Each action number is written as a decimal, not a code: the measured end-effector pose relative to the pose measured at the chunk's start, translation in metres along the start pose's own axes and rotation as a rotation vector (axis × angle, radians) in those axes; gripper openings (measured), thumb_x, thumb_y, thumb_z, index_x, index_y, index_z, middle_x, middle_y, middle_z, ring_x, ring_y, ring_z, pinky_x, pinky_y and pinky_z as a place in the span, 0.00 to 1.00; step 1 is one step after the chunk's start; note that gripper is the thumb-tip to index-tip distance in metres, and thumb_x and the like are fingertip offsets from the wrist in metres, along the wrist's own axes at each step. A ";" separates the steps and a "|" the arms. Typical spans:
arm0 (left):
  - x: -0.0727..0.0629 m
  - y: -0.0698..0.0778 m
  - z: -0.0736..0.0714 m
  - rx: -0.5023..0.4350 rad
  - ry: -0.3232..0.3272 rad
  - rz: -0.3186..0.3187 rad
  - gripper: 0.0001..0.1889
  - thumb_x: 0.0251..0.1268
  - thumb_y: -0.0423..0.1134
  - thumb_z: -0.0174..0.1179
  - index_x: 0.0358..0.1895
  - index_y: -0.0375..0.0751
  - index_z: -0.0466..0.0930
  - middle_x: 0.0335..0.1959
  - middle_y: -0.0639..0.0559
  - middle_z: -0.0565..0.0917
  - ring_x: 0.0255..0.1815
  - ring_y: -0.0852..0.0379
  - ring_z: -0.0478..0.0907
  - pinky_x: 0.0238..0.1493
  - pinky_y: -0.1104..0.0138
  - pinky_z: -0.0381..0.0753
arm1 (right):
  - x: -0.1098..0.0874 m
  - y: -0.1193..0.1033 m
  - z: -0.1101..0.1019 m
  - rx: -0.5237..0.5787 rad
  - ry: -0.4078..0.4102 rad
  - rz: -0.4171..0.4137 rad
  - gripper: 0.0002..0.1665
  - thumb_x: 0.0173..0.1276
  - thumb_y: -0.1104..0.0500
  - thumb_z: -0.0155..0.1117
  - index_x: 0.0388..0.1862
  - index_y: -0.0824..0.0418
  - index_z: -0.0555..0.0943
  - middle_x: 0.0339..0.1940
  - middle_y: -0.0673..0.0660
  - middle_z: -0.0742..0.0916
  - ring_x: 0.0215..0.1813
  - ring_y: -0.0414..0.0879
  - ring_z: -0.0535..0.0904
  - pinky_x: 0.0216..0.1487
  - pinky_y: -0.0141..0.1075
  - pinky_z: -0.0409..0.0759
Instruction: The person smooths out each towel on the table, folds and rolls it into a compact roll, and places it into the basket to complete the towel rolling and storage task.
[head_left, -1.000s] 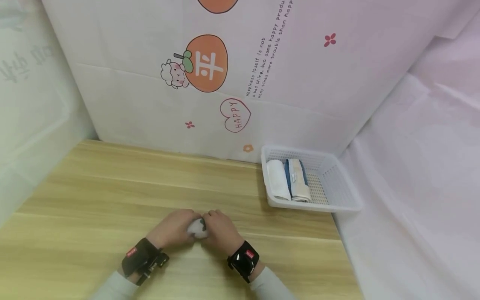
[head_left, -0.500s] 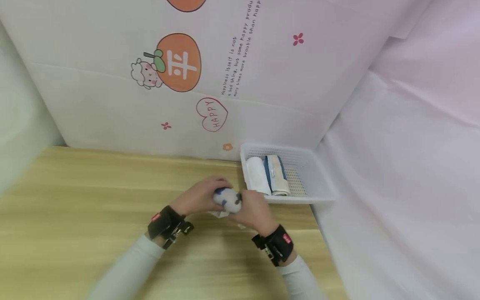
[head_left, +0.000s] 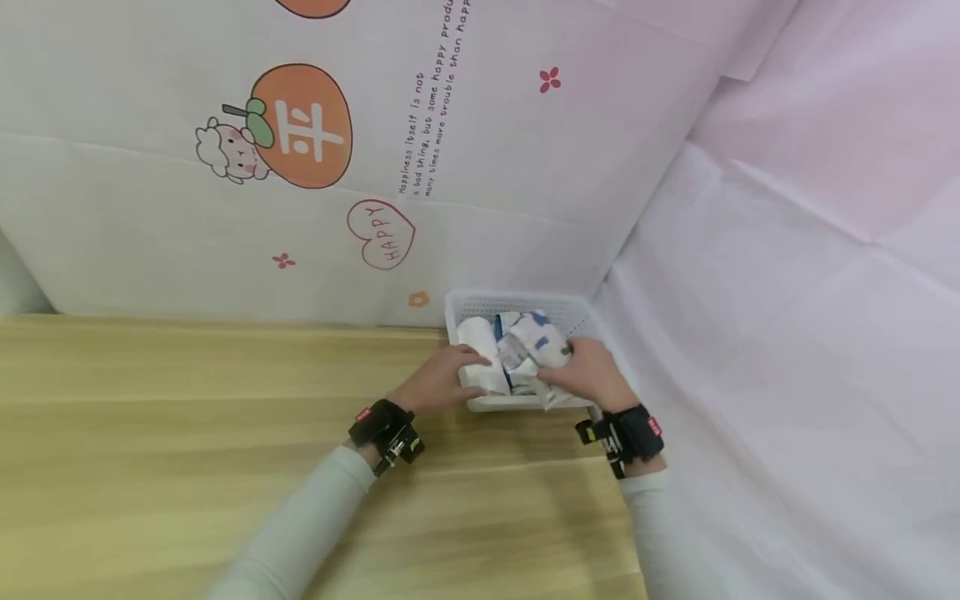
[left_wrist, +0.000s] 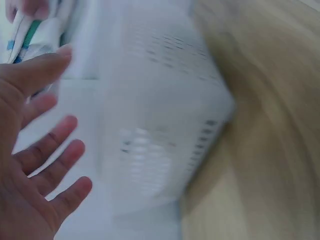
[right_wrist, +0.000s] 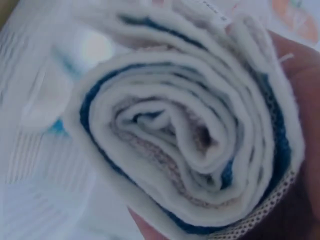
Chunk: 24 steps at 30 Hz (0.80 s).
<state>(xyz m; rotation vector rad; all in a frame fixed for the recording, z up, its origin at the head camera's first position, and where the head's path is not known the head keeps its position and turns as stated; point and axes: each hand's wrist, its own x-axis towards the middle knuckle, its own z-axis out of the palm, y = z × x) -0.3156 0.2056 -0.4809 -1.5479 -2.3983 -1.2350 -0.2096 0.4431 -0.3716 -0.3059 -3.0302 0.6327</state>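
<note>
In the head view my right hand (head_left: pixel 596 373) holds a rolled towel, white with blue patches (head_left: pixel 538 340), over the white plastic basket (head_left: pixel 491 405). The right wrist view shows the end of this rolled towel (right_wrist: pixel 165 85) close up, its layers spiralling white and blue, the hand's fingers along its side. My left hand (head_left: pixel 442 382) is at the basket's front left, its fingers over the rim by the plain white rolled towel (head_left: pixel 477 335). Seen from the left wrist, that hand (left_wrist: pixel 35 165) has its fingers spread, holding nothing. The cream-and-blue rolled towel in the basket is mostly hidden.
The basket stands at the back right of the wooden table (head_left: pixel 225 467), against the printed back sheet (head_left: pixel 480 250). A white sheet (head_left: pixel 750 375) hangs along the right side. Both wrists wear black camera straps (head_left: pixel 633 433).
Both hands have moved right and forward from the table to the basket, bringing the rolled towel. The left hand has let go of it; the right still holds it. The view has turned right.
</note>
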 end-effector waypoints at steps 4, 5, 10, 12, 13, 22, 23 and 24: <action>-0.007 -0.004 0.009 0.024 -0.035 -0.010 0.13 0.63 0.47 0.71 0.44 0.41 0.90 0.46 0.51 0.85 0.52 0.53 0.78 0.60 0.57 0.76 | 0.031 0.038 -0.020 -0.027 -0.036 0.111 0.41 0.57 0.40 0.72 0.54 0.72 0.75 0.42 0.66 0.84 0.37 0.54 0.82 0.32 0.39 0.82; -0.009 -0.004 0.010 0.026 -0.040 -0.014 0.11 0.63 0.47 0.71 0.40 0.43 0.90 0.43 0.52 0.85 0.50 0.54 0.77 0.59 0.58 0.76 | 0.039 0.047 -0.024 -0.027 -0.048 0.138 0.44 0.58 0.39 0.71 0.57 0.74 0.74 0.45 0.68 0.84 0.40 0.55 0.81 0.35 0.40 0.82; -0.020 0.000 0.008 0.036 -0.042 -0.038 0.09 0.61 0.46 0.73 0.32 0.46 0.91 0.36 0.57 0.82 0.45 0.57 0.75 0.55 0.60 0.74 | 0.091 0.085 -0.023 -0.057 -0.104 0.251 0.43 0.57 0.36 0.68 0.53 0.73 0.75 0.44 0.66 0.82 0.40 0.54 0.77 0.37 0.41 0.77; -0.023 0.002 0.005 0.035 -0.026 -0.050 0.08 0.60 0.45 0.74 0.30 0.46 0.90 0.34 0.58 0.82 0.44 0.57 0.74 0.54 0.60 0.74 | 0.111 0.095 -0.016 -0.094 -0.149 0.276 0.40 0.55 0.34 0.69 0.47 0.68 0.77 0.39 0.61 0.81 0.36 0.50 0.75 0.33 0.38 0.74; -0.025 0.002 0.003 0.036 -0.019 -0.054 0.08 0.59 0.45 0.74 0.30 0.46 0.90 0.33 0.58 0.82 0.44 0.57 0.74 0.54 0.59 0.74 | 0.120 0.099 -0.012 -0.111 -0.175 0.284 0.38 0.55 0.34 0.69 0.44 0.66 0.77 0.36 0.59 0.81 0.34 0.49 0.75 0.32 0.38 0.74; -0.029 0.013 0.003 0.023 -0.024 -0.079 0.09 0.59 0.46 0.74 0.30 0.45 0.91 0.36 0.56 0.83 0.46 0.56 0.75 0.55 0.58 0.74 | 0.124 0.081 0.001 -0.159 -0.305 0.386 0.37 0.58 0.39 0.73 0.57 0.64 0.82 0.57 0.62 0.82 0.52 0.54 0.76 0.54 0.44 0.78; -0.030 0.014 0.004 0.018 -0.020 -0.084 0.09 0.59 0.46 0.74 0.30 0.45 0.91 0.36 0.56 0.83 0.46 0.56 0.75 0.55 0.58 0.74 | 0.121 0.078 0.002 -0.157 -0.311 0.375 0.37 0.57 0.38 0.74 0.56 0.62 0.83 0.58 0.62 0.82 0.53 0.54 0.76 0.55 0.45 0.78; -0.031 0.014 0.004 0.013 -0.015 -0.090 0.08 0.59 0.45 0.74 0.30 0.45 0.91 0.36 0.56 0.83 0.46 0.55 0.75 0.55 0.58 0.74 | 0.118 0.075 0.003 -0.142 -0.303 0.373 0.36 0.55 0.38 0.76 0.54 0.61 0.84 0.57 0.61 0.82 0.53 0.54 0.76 0.56 0.47 0.78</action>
